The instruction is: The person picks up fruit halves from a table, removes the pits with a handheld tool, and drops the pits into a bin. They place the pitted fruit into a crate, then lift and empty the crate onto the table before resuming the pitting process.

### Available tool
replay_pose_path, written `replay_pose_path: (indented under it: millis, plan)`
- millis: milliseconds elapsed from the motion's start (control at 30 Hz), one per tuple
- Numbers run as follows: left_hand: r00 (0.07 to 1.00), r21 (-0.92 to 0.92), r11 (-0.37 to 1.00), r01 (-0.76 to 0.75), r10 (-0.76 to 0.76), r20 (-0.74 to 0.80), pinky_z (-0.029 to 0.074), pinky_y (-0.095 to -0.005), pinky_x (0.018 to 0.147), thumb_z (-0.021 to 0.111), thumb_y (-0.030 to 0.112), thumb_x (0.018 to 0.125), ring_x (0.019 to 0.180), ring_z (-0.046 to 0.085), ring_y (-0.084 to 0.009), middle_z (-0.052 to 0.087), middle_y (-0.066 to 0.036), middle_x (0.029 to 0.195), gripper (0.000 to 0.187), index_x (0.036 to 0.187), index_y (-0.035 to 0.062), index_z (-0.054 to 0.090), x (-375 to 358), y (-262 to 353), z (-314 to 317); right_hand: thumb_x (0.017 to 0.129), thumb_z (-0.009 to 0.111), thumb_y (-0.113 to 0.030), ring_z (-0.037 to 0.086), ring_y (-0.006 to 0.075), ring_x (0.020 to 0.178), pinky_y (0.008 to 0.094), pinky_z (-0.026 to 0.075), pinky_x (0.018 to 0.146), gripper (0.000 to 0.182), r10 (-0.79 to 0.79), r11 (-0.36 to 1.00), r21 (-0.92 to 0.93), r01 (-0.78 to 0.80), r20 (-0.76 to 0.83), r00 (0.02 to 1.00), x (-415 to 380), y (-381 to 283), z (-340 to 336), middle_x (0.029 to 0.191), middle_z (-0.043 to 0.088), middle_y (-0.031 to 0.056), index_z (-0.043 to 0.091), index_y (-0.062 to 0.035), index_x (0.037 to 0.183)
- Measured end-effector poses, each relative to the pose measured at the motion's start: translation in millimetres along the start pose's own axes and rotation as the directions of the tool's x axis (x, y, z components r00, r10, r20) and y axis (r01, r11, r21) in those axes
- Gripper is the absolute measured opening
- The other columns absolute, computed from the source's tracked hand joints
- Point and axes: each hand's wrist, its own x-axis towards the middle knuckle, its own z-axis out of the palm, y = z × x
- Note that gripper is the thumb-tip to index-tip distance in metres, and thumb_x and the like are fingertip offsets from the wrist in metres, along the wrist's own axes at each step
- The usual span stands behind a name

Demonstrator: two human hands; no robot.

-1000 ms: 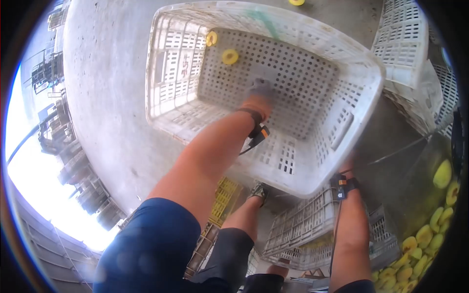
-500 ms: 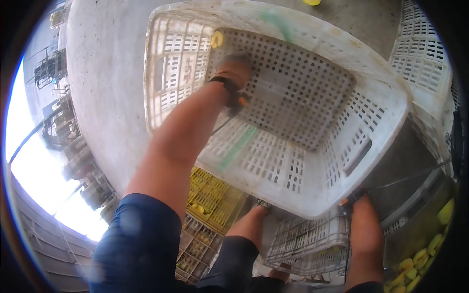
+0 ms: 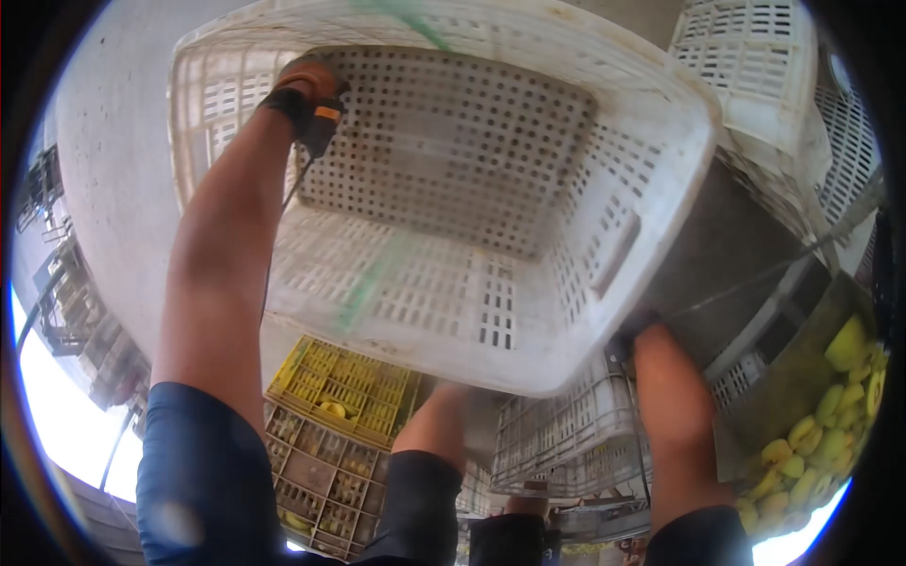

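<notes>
A large white plastic crate [image 3: 453,344], its walls slotted and its floor full of round holes, is tilted with its open side facing me. My left hand [image 3: 311,74] reaches inside, to the far left corner of the crate floor. It wears a dark strap with an orange patch at the wrist, and its fingers are hidden. That corner, where a yellow fruit half lay, is covered by the hand. At the crate's lower right corner my right hand [image 3: 638,325] grips from the outer side, mostly hidden behind the rim.
Yellow fruit pieces [image 3: 812,453] lie heaped in a container at the right. More white crates [image 3: 746,57] stand at the upper right, and another white crate [image 3: 566,424] lies below. A yellow crate [image 3: 330,387] sits at the lower left. A leg [image 3: 429,434] shows beneath the big crate.
The view has shifted, so the crate appears further left. My left hand has moved to the crate's far left corner, and the fruit half seen there is no longer visible.
</notes>
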Motion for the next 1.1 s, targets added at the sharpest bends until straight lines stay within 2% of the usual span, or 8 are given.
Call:
replay_pose_path:
  millis: [67,133,200,400,467,733,933,1100]
  plan:
    - [0.988,-0.39,0.912,0.13,-0.15,-0.021,0.056,-0.0457,0.101,0.07,0.038,0.094,0.121,0.07,-0.0361,0.075,-0.02,0.126,0.043,0.123,0.0069,0.078,-47.1,21.7,-30.7,0.095,0.068,-0.022,0.064,0.0419,0.108,0.0492,0.052,0.091,0.033,-0.052,0.999,-0.009,0.052,0.003,0.999,-2.1,-9.7,3.9,0.117,0.067,0.022,0.064,-0.0044,0.122]
    - [0.989,-0.405,0.905,0.132,-0.148,-0.008,0.056,-0.0424,0.099,0.076,0.033,0.09,0.118,0.071,-0.0355,0.076,-0.02,0.124,0.041,0.121,0.0055,0.077,-75.7,42.7,-33.7,0.094,0.068,-0.021,0.063,0.0432,0.11,0.0501,0.052,0.093,0.032,-0.122,0.992,-0.028,0.122,-0.006,0.993,1.6,-22.9,7.5,0.117,0.067,0.0228,0.065,-0.0043,0.121]
    - [0.971,-0.739,0.638,0.215,-0.223,0.09,0.056,-0.0418,0.1,0.082,0.029,0.086,0.12,0.071,-0.0342,0.075,-0.019,0.126,0.045,0.123,0.0052,0.075,-91.9,49.4,-10.6,0.094,0.068,-0.02,0.063,0.0445,0.112,0.0511,0.051,0.096,0.03,-0.2,0.978,-0.068,0.198,-0.023,0.98,2.7,-34.7,6.3,0.118,0.067,0.0236,0.065,-0.0042,0.12]
    - [0.974,-0.704,0.684,0.191,-0.222,0.049,0.057,-0.0401,0.1,0.09,0.028,0.074,0.117,0.072,-0.0345,0.076,-0.017,0.124,0.066,0.135,0.011,0.069,-141.9,94.8,28.7,0.089,0.077,-0.015,0.062,0.0452,0.113,0.0522,0.051,0.096,0.035,-0.257,0.951,-0.225,0.212,-0.197,0.946,16.7,-49.5,-47.0,0.125,0.062,0.0214,0.063,-0.0044,0.12]
    - [0.975,-0.64,0.744,0.192,-0.218,0.04,0.057,-0.0414,0.101,0.09,0.028,0.074,0.117,0.072,-0.0349,0.076,-0.016,0.124,0.068,0.137,0.0146,0.068,-157.9,113.9,12.6,0.087,0.079,-0.011,0.059,0.0466,0.118,0.0529,0.049,0.1,0.039,-0.461,0.861,-0.35,0.369,-0.229,0.857,33.3,-60.5,-70.2,0.133,0.059,0.0219,0.064,-0.0051,0.123]
    - [0.886,-0.711,0.642,-0.287,-0.104,-0.452,0.058,-0.0375,0.101,0.083,0.011,0.079,0.115,0.072,-0.0288,0.074,-0.015,0.127,0.064,0.141,0.011,0.065,-223.7,137.4,-60.4,0.089,0.079,-0.02,0.044,0.042,0.143,0.0507,0.045,0.115,0.04,-0.809,0.477,-0.595,0.647,-0.008,0.588,124.5,-134.2,-73.1,0.146,0.055,0.0182,0.069,-0.0064,0.125]
    - [0.912,-0.915,0.261,-0.308,-0.193,-0.362,0.057,-0.0246,0.08,0.072,0.002,0.087,0.096,0.063,-0.0111,0.068,-0.007,0.127,0.067,0.152,0.0083,0.057,-309.0,111.4,-87.4,0.085,0.07,-0.009,0.049,0.0438,0.137,0.0511,0.046,0.11,0.037,-0.567,0.59,-0.671,0.449,0.052,0.822,111.2,-101.6,-57.2,0.143,0.059,0.019,0.068,-0.0027,0.122]
    - [0.911,-0.957,0.131,-0.258,-0.297,-0.286,0.057,-0.022,0.08,0.069,-0.005,0.088,0.099,0.064,-0.0101,0.06,-0.008,0.148,0.07,0.156,0.0061,0.053,-402.2,93.8,-94.8,0.09,0.07,-0.018,0.055,0.044,0.125,0.052,0.048,0.104,0.033,-0.553,0.753,-0.59,0.293,-0.324,0.768,27.2,-33.7,-73.7,0.132,0.063,0.0209,0.068,-0.0021,0.119]
